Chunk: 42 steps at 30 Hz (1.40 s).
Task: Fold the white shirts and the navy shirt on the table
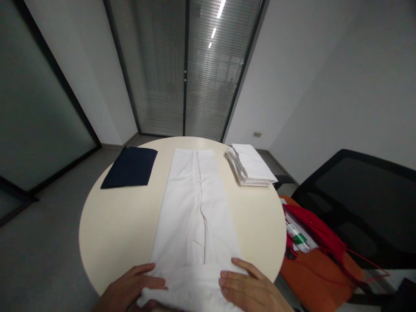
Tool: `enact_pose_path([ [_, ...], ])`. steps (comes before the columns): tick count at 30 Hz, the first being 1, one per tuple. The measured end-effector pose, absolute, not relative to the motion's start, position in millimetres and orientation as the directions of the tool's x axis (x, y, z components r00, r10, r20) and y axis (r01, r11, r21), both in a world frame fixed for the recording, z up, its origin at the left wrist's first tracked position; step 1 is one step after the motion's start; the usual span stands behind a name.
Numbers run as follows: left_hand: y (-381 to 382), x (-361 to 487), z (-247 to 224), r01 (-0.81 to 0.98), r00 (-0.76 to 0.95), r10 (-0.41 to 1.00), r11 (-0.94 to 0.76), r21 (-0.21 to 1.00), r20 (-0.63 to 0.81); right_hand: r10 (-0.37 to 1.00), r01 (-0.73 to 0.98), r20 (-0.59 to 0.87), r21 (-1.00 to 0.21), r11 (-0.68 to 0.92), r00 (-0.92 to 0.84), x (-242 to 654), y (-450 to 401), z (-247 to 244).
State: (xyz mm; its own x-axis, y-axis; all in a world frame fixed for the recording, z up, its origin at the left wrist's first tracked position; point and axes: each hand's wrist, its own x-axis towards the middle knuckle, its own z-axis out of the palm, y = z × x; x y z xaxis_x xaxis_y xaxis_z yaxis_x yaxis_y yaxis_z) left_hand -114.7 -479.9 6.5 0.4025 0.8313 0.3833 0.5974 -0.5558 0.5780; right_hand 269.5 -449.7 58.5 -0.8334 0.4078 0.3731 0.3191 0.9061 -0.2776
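Observation:
A long strip of white cloth point(178, 208) lies flat along the middle of the round table, with a seam-like line running down it. Its near end is folded over at the bottom of the view. My left hand point(133, 286) is at the left side of that fold, thumb and fingers apart, some fingers hidden under the cloth's edge. On the right side of the fold, my right hand point(250, 288) lies flat on top, fingers stretched out.
A folded dark blue cloth point(131, 167) lies at the table's point(120, 225) back left. At the back right sits a folded white stack point(253, 164). An orange-seated chair point(318, 277) on the right holds a red bag point(315, 225) and a clear bottle point(297, 236).

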Motion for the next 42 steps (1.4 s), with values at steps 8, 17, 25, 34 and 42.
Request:
enact_pose_path([
  [8, -470, -93, 43, 0.452, 0.199, 0.976, -0.013, 0.892, -0.086, 0.701, 0.360, 0.464, -0.625, 0.692, -0.542, 266, -451, 43],
  [17, -469, -100, 12, 0.287, 0.160, 0.982, -0.147, 0.947, 0.104, 0.944, 0.252, 0.284, -0.914, 0.319, -0.165, 237, -432, 62],
  [25, -411, -96, 90, 0.260, 0.138, 0.990, -0.012, 0.965, -0.025, 0.944, 0.193, 0.078, -0.970, 0.146, -0.322, 232, -358, 126],
  [34, -223, -90, 107, -0.130, 0.119, 0.992, 0.055, 0.990, -0.039, 0.995, 0.631, 0.040, -0.770, 0.090, -0.093, 198, -159, 131],
  [42, -109, -97, 48, 0.174, -0.099, 0.995, 0.017, 0.985, 0.000, 0.999, 0.843, 0.029, -0.536, 0.037, -0.026, 179, -66, 75],
])
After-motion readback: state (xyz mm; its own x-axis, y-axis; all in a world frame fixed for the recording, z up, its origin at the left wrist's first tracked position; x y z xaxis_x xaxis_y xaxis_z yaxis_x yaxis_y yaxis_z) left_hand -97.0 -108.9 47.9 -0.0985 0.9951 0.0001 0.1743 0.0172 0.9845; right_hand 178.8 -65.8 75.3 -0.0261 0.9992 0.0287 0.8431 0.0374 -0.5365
